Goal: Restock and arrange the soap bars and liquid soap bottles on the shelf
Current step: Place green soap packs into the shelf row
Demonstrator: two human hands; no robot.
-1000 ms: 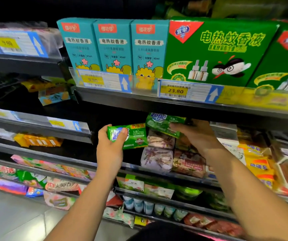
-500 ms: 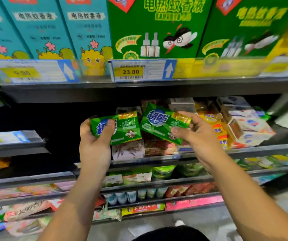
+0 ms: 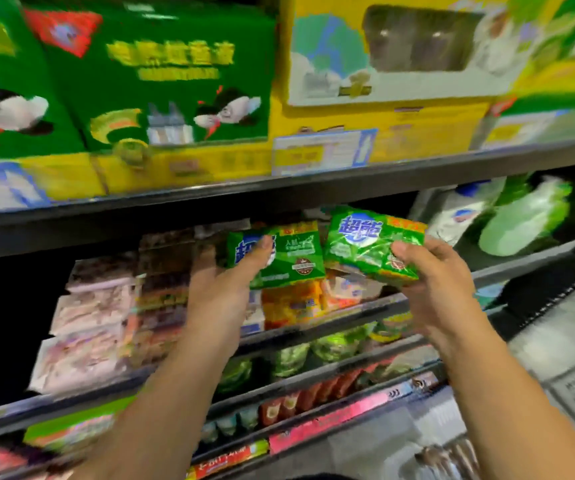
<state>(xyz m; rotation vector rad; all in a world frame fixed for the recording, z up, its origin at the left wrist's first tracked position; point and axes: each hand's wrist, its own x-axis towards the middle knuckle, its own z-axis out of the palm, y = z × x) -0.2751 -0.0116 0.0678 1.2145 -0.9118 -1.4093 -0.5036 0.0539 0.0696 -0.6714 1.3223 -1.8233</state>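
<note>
Gripping the left soap pack (image 3: 289,259) with the thumb curled over its front, our left hand (image 3: 222,292) is holding it up in front of the soap shelf (image 3: 365,311). Our right hand (image 3: 433,275) is pinching the right soap pack (image 3: 365,240), tilted, just beside the first. Yellow soap packs (image 3: 289,306) are lying behind them, and we are seeing a white bottle (image 3: 459,213) farther right.

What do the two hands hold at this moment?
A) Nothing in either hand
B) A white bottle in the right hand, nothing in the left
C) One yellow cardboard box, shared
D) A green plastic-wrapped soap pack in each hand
D: the left hand grips one green plastic-wrapped soap pack, and the right hand pinches a second green soap pack.
</note>
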